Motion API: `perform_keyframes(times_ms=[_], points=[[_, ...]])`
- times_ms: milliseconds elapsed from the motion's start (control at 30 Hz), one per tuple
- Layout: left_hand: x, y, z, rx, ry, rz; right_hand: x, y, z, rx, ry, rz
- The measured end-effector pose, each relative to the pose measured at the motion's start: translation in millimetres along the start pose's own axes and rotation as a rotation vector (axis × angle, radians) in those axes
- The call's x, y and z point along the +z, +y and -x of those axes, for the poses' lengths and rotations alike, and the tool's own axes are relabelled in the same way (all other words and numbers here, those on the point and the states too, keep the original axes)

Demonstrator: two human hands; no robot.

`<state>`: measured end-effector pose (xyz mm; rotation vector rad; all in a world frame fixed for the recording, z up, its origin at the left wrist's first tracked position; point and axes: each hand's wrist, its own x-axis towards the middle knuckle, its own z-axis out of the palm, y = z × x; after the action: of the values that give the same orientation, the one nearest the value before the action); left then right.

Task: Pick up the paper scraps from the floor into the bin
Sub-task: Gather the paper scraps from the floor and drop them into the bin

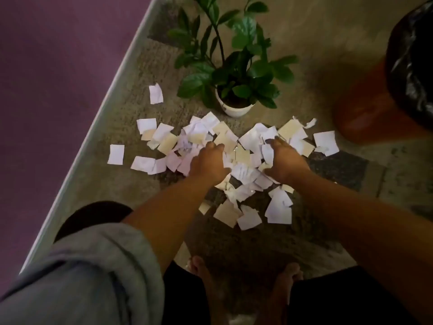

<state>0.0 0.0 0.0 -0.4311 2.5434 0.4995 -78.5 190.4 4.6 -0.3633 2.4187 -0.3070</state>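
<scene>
White paper scraps [243, 171] between cupped hands | bin [384, 95] far right

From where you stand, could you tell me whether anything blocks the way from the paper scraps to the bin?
Nothing visible does: the floor between the paper scraps and the bin at upper right is bare. The potted plant stands behind the pile, off that path.

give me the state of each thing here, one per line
paper scraps: scattered on the floor, none seen in the bin
bin: upright, black liner fitted, mouth out of frame
potted plant: upright beside the scraps
left hand: cupped on the pile's left side
right hand: cupped on the pile's right side, scraps between both hands
</scene>
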Motion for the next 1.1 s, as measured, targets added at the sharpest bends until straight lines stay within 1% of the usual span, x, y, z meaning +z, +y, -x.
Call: perform_keyframes(times_ms=[67, 133, 200, 267, 433, 533, 633, 767, 967, 1100], points=[[-3, 2, 0, -0.009, -0.046, -0.049, 1, -1, 5, -0.001, -0.027, 0.008], [-7, 1, -4, -0.050, -0.039, -0.093, 2, -6, 6, 0.006, -0.062, 0.016], [-8, 6, -14, -0.111, -0.024, -0.030, 2, -13, 0, 0.021, -0.058, -0.017], [2, 10, -25, -0.113, -0.020, 0.016, 5, -21, -11, 0.026, -0.063, -0.051], [42, -5, -43, -0.142, 0.020, -0.014, 31, -16, -31, 0.001, -0.082, -0.006], [50, -6, -58, -0.181, -0.009, -0.001, 34, -4, -40, -0.013, -0.056, 0.023], [56, 1, -69, -0.151, -0.068, 0.038, 36, 7, -46, -0.022, -0.023, 0.043], [67, 4, -69, -0.153, -0.101, -0.076, 43, 13, -46, -0.016, 0.004, 0.025], [70, 11, -51, -0.052, -0.033, -0.144, 51, 15, -39, 0.024, 0.006, -0.035], [57, 18, -43, -0.047, -0.048, -0.185, 50, 18, -42, 0.020, 0.023, -0.031]])
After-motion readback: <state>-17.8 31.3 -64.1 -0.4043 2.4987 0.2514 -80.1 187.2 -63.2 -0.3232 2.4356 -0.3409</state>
